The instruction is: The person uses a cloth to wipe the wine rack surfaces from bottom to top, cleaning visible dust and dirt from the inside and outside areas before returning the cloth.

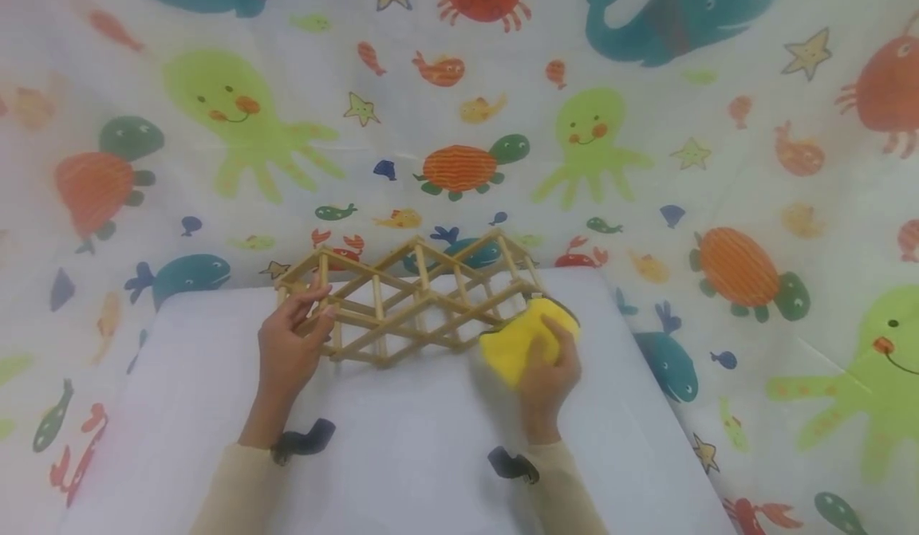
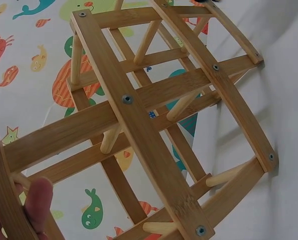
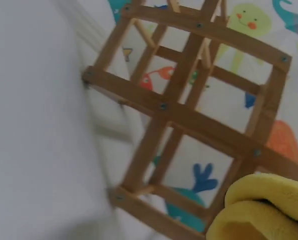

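Note:
A wooden lattice rack [image 1: 428, 300] of crossed slats and round dowels stands opened out on the white table [image 1: 402, 447]. At its left end my left hand [image 1: 293, 348] grips a slat; in the left wrist view the thumb [image 2: 38, 200] lies against the wood. My right hand [image 1: 549, 379] holds a yellow cloth [image 1: 502, 352] against the rack's right end. The right wrist view shows the folded cloth [image 3: 254, 220] by the lower right of the lattice, with the right fingers hidden. Small metal rivets join the slats [image 2: 159, 155].
A white curtain [image 1: 402, 132] printed with sea animals hangs behind the table and along both sides. The rack stands near the table's back edge. Dark straps [image 1: 309, 439] stick out at both wrists.

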The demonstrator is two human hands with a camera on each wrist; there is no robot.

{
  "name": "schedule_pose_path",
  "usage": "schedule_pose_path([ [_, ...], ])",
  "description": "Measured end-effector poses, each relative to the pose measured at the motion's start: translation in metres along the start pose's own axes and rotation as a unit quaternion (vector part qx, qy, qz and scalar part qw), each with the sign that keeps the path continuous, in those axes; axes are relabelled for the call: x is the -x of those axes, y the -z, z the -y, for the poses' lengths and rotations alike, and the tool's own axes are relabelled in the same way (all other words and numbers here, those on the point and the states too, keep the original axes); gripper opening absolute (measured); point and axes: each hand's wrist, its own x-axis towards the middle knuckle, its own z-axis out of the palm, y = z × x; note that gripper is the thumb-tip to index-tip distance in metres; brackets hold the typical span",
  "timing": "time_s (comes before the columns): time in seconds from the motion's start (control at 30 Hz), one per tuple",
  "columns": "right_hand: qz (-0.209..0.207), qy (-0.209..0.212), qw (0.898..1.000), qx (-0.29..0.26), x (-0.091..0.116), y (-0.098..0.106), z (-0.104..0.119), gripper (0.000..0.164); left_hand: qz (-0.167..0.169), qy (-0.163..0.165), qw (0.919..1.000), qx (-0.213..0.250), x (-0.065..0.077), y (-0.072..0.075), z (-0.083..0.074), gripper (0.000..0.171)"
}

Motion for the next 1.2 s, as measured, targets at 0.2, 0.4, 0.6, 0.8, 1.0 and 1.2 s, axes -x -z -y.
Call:
schedule_pose_path([
  [0.2, 0.016, 0.106, 0.994, -0.029, -0.013, -0.005, 0.025, 0.032, 0.003, 0.007, 0.9999, -0.008, 0.001, 0.000, 0.000, 0.035],
  [0.4, 0.093, 0.120, 0.988, -0.020, -0.017, -0.019, 0.028, 0.036, 0.006, 0.008, 0.9999, -0.006, 0.004, 0.000, 0.000, 0.034],
  [0.6, 0.241, 0.092, 0.966, -0.025, 0.006, -0.026, 0.023, 0.038, 0.000, 0.000, 0.9999, 0.015, 0.006, -0.001, -0.002, 0.034],
  [0.8, 0.198, 0.098, 0.975, -0.037, 0.023, -0.019, 0.047, 0.038, 0.006, 0.001, 0.9997, 0.024, 0.006, -0.006, -0.006, 0.033],
  [1.0, 0.076, 0.161, 0.981, -0.072, 0.005, -0.012, 0.075, 0.033, -0.013, -0.010, 0.9999, 0.004, 0.006, -0.006, -0.006, 0.032],
  [1.2, 0.161, 0.133, 0.977, -0.035, 0.006, -0.019, 0.071, 0.035, -0.013, -0.001, 0.9999, -0.001, 0.007, -0.004, -0.003, 0.032],
])
